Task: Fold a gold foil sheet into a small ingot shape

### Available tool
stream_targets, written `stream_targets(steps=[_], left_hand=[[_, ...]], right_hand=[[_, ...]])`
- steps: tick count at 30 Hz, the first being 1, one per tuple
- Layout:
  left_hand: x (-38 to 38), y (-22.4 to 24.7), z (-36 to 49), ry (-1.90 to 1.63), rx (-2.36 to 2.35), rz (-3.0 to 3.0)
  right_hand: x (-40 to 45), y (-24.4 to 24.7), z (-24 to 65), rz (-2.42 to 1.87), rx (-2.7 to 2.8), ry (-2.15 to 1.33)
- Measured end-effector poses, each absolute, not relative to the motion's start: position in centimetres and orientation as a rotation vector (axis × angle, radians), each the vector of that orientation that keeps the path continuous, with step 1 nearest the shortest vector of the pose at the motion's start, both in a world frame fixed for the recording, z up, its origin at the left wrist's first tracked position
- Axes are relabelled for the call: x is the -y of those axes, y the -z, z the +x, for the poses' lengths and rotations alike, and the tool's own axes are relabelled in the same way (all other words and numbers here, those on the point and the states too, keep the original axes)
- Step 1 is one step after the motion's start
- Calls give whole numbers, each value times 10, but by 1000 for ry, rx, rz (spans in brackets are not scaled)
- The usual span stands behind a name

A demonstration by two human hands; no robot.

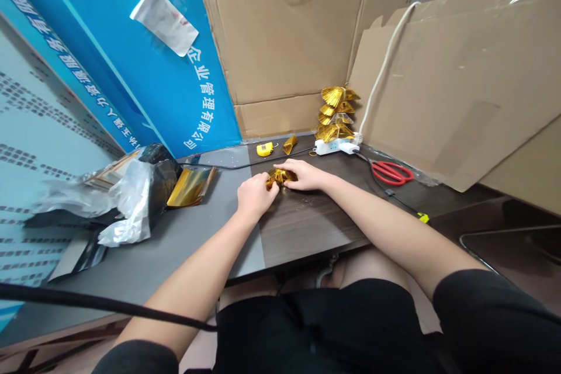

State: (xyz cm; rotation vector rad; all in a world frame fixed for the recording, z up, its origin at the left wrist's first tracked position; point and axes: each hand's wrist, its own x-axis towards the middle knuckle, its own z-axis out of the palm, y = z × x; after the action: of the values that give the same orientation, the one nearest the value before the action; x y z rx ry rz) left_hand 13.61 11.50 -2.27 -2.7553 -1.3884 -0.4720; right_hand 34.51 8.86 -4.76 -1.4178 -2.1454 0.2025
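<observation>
Two hands, your left and right, pinch gold foil over a wood-grain desk, facing a blue panel lettered "管理有限公司".

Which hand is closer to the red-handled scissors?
Right. The right hand is left of the red-handled scissors; the left hand is farther left.

Between the forearms lies open table, while a black cable and yellow tape measure obstruct passage beyond the left hand

Glossy foil piece; matt cardboard
</observation>
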Motion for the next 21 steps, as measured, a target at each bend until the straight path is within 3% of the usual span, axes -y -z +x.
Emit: stream_targets(steps=[21], left_hand=[[-118, 26, 141, 424, 1309, -2710]], right_hand=[[-87, 47, 340, -1461, 2127, -139]])
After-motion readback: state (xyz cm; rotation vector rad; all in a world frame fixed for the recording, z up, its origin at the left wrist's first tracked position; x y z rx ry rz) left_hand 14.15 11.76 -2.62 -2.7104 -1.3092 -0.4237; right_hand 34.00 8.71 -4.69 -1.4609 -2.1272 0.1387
